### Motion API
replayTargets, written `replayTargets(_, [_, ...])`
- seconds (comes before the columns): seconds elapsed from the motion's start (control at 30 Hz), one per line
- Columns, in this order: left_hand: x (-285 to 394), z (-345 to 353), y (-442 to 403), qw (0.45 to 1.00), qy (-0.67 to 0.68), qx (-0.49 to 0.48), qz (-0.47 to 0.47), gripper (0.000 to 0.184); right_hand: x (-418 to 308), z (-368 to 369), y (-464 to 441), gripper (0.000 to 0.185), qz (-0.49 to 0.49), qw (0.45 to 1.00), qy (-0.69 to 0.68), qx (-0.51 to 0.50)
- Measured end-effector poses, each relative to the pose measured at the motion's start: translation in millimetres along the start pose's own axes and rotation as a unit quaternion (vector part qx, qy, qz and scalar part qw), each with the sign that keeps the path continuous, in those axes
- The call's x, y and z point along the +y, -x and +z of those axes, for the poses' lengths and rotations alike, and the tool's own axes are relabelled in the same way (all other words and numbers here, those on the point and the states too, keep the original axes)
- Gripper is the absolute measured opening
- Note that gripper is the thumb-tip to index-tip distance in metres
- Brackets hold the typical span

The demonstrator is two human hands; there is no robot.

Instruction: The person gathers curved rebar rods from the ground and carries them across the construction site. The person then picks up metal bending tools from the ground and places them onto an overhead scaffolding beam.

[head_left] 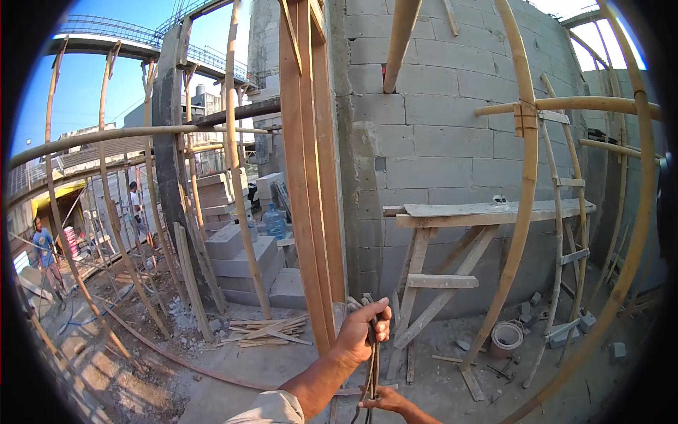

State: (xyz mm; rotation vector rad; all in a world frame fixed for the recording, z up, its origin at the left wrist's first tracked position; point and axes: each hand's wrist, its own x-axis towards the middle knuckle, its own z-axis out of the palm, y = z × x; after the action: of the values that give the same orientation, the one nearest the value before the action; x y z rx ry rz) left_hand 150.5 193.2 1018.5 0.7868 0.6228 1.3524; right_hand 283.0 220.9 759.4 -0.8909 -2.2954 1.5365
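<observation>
My left hand (364,331) is raised at the lower middle, its fingers closed around a bundle of dark cords (373,367). Short looped ends stick out above the fist, and the strands hang down from it. Lower down, my right hand (387,400) pinches the same strands, partly cut by the frame's bottom edge. Whether the strands are rope or cable I cannot tell. Just beyond my left hand stands a tall brown wooden frame (305,177) against the wall's end.
A block wall (445,127) lies ahead, with a wooden trestle bench (487,212) before it. Bamboo poles (521,177) and a ladder (565,212) stand right. A bucket (506,338) and wood strips (265,331) are on the floor. Two people stand far left.
</observation>
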Motion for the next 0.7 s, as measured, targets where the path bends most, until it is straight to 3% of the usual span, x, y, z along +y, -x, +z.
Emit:
replayTargets(0.03, [5.3, 5.5, 2.6, 0.999, -0.002, -0.032, 0.004, 0.028, 8.7, 5.8, -2.8, 0.067, 0.031, 0.998, -0.049, 0.022])
replayTargets(0.17, [32.9, 24.8, 13.6, 0.997, -0.007, -0.069, 0.035, 0.036, 38.1, 28.4, -1.4, 0.042, -0.054, 0.994, -0.089, 0.045])
replayTargets(0.27, [54.8, 33.0, 24.2, 0.994, 0.020, -0.105, 0.024, 0.040, 26.9, 21.1, -2.0, 0.046, 0.026, 0.995, -0.091, -0.027])
replayTargets(0.4, [72.3, 26.8, 26.8, 0.992, 0.045, -0.117, 0.026, 0.041, 1.3, 17.2, -2.4, 0.037, 0.049, 0.984, -0.158, -0.062])
replayTargets(0.5, [85.8, 23.8, 32.0, 0.993, 0.037, -0.102, 0.041, 0.042, 4.2, 23.5, -12.6, 0.032, 0.016, 0.975, -0.206, -0.077])
replayTargets(0.6, [95.7, 19.4, 34.9, 0.994, 0.050, -0.067, 0.067, 0.040, -3.8, 32.3, -15.9, 0.028, -0.008, 0.994, -0.107, -0.037])
replayTargets(0.7, [103.5, 1.9, 37.2, 0.994, 0.053, -0.058, 0.078, 0.036, -18.4, 37.5, -12.2, 0.025, -0.008, 0.992, -0.124, -0.022])
